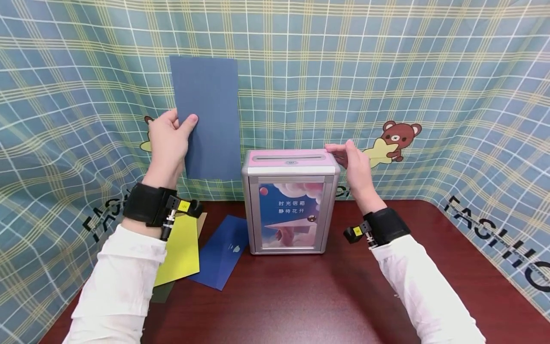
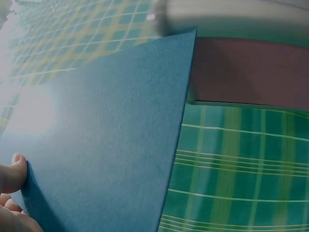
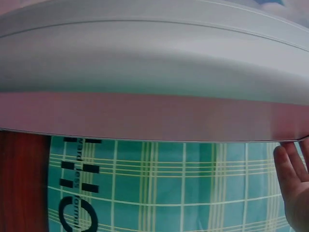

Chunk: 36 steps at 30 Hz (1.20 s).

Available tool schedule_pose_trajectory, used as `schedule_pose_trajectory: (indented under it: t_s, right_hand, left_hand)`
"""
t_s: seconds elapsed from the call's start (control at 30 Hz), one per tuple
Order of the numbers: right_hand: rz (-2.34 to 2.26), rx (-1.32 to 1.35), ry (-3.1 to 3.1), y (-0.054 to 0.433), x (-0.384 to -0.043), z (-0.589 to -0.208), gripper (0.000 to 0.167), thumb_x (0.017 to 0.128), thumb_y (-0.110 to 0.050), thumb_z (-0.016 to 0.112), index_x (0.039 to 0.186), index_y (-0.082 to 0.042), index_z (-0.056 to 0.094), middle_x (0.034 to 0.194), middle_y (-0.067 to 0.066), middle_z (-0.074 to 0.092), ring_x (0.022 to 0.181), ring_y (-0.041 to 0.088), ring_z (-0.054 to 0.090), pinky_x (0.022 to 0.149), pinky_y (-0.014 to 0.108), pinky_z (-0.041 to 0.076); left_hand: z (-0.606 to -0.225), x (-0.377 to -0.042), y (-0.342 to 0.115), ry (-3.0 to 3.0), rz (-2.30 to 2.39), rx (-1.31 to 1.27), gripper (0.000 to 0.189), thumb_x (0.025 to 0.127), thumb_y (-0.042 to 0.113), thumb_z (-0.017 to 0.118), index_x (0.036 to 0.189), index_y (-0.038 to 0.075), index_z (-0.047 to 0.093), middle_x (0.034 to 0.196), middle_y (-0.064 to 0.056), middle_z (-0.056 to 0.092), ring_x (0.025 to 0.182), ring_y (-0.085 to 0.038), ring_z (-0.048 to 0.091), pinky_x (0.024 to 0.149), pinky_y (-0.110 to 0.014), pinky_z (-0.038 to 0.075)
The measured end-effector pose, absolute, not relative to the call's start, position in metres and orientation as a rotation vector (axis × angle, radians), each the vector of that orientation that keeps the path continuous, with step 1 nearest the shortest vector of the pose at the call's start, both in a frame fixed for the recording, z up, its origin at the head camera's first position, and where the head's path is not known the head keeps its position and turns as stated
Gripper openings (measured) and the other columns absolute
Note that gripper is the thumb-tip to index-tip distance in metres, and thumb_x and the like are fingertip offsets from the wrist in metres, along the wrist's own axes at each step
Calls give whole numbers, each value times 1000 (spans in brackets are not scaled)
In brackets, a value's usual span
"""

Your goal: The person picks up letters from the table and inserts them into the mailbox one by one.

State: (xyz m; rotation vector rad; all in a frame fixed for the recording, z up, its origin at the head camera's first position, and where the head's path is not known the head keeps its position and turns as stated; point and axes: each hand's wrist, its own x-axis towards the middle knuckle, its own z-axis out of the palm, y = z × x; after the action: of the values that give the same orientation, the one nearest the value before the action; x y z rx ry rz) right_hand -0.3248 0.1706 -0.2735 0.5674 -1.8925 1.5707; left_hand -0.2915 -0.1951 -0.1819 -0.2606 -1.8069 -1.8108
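A plain blue paper envelope [image 1: 210, 114] is held upright by my left hand [image 1: 169, 138], to the left of the box and above the table. The thumb lies on its front face by the left edge; the other fingers are mostly behind it. In the left wrist view the envelope [image 2: 106, 130] fills much of the picture. A pink and silver letter box [image 1: 290, 203] stands on the table, its top slot [image 1: 289, 157] facing up. At the box's top right corner, my right hand [image 1: 356, 165] touches it with extended fingers, seen also below the pink side in the right wrist view.
Left of the box, a dark blue envelope [image 1: 225, 253] with a white mark lies on the dark red table [image 1: 275, 301]. A yellow one [image 1: 182, 248] overlaps it, above a dark green piece [image 1: 162, 292]. Checked cloth [image 1: 292, 86] hangs behind and at both sides.
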Motion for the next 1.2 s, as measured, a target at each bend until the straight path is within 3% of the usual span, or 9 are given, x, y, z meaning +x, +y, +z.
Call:
schedule_pose_trajectory:
  t_s: [0.33, 0.63, 0.9, 0.97, 1.2]
  right_hand:
    - [1483, 521, -1974, 170, -319, -255, 56, 102, -42, 32, 107, -1, 70, 107, 15, 68, 104, 15, 63, 99, 35, 44]
    - [1364, 585, -2116, 145, -310, -216, 38, 94, -43, 54, 111, -12, 69, 107, 6, 70, 106, 11, 62, 100, 32, 41]
    - [1430, 762, -2161, 117, -308, -192, 37, 94, -27, 58, 123, -5, 60, 115, 15, 66, 103, 20, 65, 91, 32, 50]
    - [1425, 759, -2159, 112, -309, -190, 37, 94, -23, 60, 125, -3, 59, 114, 16, 66, 99, 20, 67, 88, 34, 52]
    - [1403, 666, -2073, 110, -314, -190, 31, 89, -13, 66, 115, 3, 60, 95, 16, 70, 72, 2, 66, 75, 31, 55]
  left_hand:
    - [-153, -294, -177, -1762, -1820, -307, 28, 88, 21, 65, 111, 5, 65, 85, -5, 68, 78, -15, 67, 71, -24, 51]
    - [-157, -306, -144, -1816, -1706, -328, 27, 89, 23, 65, 109, 6, 65, 88, -7, 70, 73, -12, 67, 67, -25, 52]
    - [-159, -310, -109, -1883, -1648, -371, 25, 92, 25, 61, 111, 8, 64, 95, -12, 71, 77, -15, 69, 71, -30, 55]
    - [-160, -309, -102, -1890, -1625, -390, 26, 92, 26, 60, 111, 8, 63, 94, -12, 71, 78, -16, 69, 71, -30, 55]
    - [-160, -311, -80, -1873, -1686, -423, 26, 91, 26, 61, 110, 8, 63, 93, -10, 71, 81, -16, 68, 74, -30, 55]
